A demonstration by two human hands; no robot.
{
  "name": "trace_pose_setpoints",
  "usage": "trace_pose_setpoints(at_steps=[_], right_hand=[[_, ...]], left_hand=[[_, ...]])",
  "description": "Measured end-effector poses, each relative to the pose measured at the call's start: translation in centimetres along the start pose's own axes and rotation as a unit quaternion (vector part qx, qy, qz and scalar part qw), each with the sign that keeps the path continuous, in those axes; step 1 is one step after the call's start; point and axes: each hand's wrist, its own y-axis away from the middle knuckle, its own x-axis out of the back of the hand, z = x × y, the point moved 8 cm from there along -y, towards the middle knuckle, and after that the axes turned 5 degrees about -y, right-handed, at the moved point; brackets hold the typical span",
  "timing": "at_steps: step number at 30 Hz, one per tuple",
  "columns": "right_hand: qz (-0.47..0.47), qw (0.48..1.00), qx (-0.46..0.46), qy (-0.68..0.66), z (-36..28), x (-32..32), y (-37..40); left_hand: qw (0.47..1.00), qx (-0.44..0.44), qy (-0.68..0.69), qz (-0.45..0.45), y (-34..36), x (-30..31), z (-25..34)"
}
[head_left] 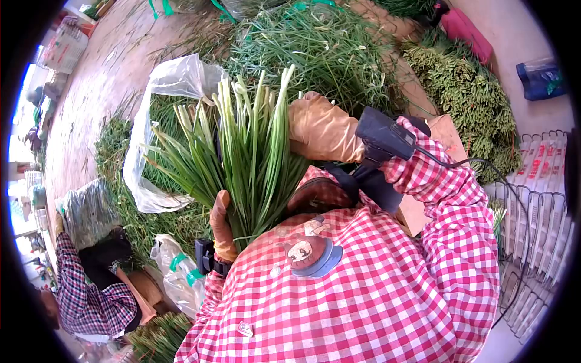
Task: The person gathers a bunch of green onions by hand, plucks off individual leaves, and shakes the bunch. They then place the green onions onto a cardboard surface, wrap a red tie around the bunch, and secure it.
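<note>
A bundle of long green stalks [251,157] with pale cut ends stands fanned out in front of my chest. My left hand [223,228], in a tan glove, is wrapped round its lower leafy part, thumb showing on the near side. At the upper right of the bundle is my right hand [321,127], also in a tan glove, against the pale stalks; its fingertips are mostly hidden, so its grip is unclear. Behind the bundle lies an open clear plastic bag [142,175] with greens in it.
Loose greens [302,42] are heaped ahead. Tied bundles [466,97] are stacked at the right, near wire racks [535,199] and a blue container [540,80]. A co-worker in a checked shirt [97,302] sits at the lower left. A black cable [525,224] hangs beside my right arm.
</note>
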Motion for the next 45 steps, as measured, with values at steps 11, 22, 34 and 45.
trace_pose_setpoints(at_steps=[11, 22, 34, 45], right_hand=[[0.002, 0.929, -0.188, 0.319, 14.5, 9.0, -1.5], [0.015, 0.991, -0.074, -0.11, 2.2, 8.5, -2.1], [-0.017, 0.99, -0.019, 0.142, -0.2, 4.1, -4.1], [-0.146, 0.978, -0.13, -0.075, 0.9, 2.4, -2.4]], left_hand=[[0.999, -0.052, 0.006, -0.002, 0.6, 0.0, 0.8], [0.998, -0.042, -0.037, 0.006, 0.8, -0.3, 1.0], [0.995, -0.065, -0.071, -0.005, 0.8, 2.3, 0.3], [0.997, -0.021, -0.07, -0.001, 0.3, -4.1, 1.1]])
